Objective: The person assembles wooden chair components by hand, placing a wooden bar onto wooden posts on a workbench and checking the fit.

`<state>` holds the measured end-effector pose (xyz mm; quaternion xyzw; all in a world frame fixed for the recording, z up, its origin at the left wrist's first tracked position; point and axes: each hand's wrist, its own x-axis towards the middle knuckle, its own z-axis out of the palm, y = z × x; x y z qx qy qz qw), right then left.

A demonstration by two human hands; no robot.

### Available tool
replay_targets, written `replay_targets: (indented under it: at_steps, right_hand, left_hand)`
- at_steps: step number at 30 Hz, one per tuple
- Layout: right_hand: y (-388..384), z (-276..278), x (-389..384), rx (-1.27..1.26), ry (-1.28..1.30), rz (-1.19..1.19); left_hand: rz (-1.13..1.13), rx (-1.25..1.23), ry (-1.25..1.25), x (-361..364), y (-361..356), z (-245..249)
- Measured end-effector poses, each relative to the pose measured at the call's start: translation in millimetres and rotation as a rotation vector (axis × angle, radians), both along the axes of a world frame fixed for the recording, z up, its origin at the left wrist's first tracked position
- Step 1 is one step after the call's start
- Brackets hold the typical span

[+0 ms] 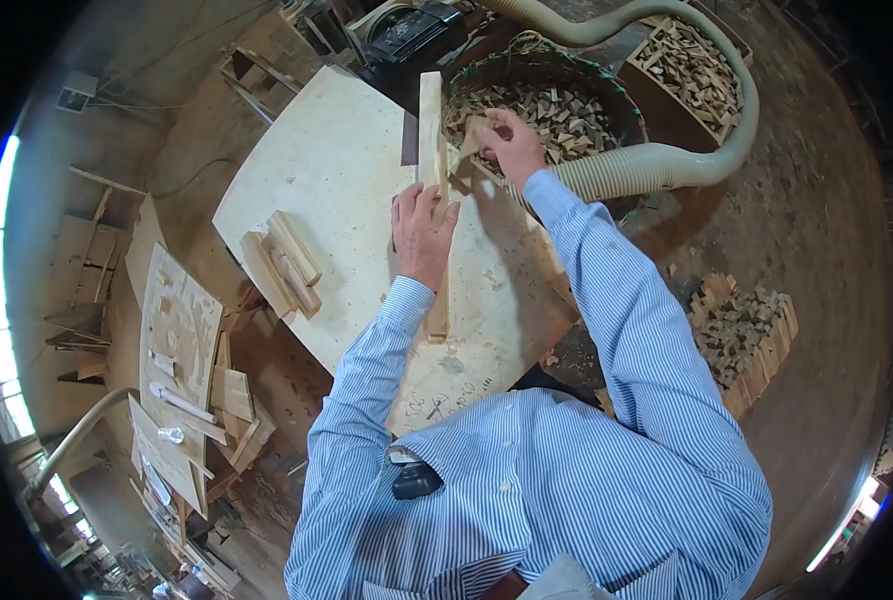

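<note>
- Left hand (426,235) spans wooden batten (431,135); clamping unclear.
- Right hand (515,148) pinches wood offcut (474,137).
- Batten probably stiff, fairly light, not slippery; best held mid-length across its width.

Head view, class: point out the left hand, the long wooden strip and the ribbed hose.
Left hand (426,236): head view, back of the hand.
Long wooden strip (430,130): head view, stretch above the hand.
Ribbed hose (617,174): head view, its lower stretch.

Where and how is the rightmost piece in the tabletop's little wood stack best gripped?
Probably mid-length on the rightmost piece, from above, pinching across its width: it looks slender, its top is uncovered, and its side toward the left hand is open, while neighbouring pieces crowd the other.
</note>
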<state>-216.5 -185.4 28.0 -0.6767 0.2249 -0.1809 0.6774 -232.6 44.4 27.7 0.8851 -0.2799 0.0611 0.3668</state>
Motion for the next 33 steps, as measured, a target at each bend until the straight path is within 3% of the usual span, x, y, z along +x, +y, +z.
replay_targets:
  at_steps: [4, 7, 13, 17, 19, 22, 30, 31, 33]
  right_hand:
    - [-2.5, -20.0, 33.8, 0.065, 0.059, 0.022]
    - [-8.1, -55.5, 48.4, -0.254, 0.098, 0.098]
    - [-10.6, -43.3, 43.6, -0.071, 0.200, 0.211]
    - [-5.5, -47.0, 41.0, -0.110, 0.157, 0.262]
    - [-1.4, -46.5, 39.4, -0.439, 0.204, 0.256]
    - [5.7, -41.6, 35.2, -0.471, 0.181, 0.204]
    - [3.1, -45.9, 21.0, -0.526, 0.180, 0.224]
    - [2.9, -26.5, 3.9, -0.380, 0.263, 0.256]
    - [2.1, -20.2, -39.1, -0.275, 0.152, 0.170]
  left_hand:
    - [-0.020, 0.107, -0.058, 11.3, -6.7, -18.9]
    - [-0.069, 0.158, -0.108, 18.0, -16.2, -31.2]
    - [-0.071, 0.216, -0.089, 22.8, -26.1, -34.1]
    - [-0.074, 0.225, -0.079, 23.1, -26.4, -31.9]
    - [-0.053, 0.295, -0.080, 21.2, -28.0, -31.6]
    - [-0.020, 0.340, -0.128, 23.0, -33.2, -28.8]
    - [-0.009, 0.405, -0.113, 23.6, -36.4, -21.2]
    - [-0.012, 0.390, -0.117, 23.4, -36.6, -22.4]
    - [-0.010, 0.353, -0.128, 23.4, -37.6, -24.5]
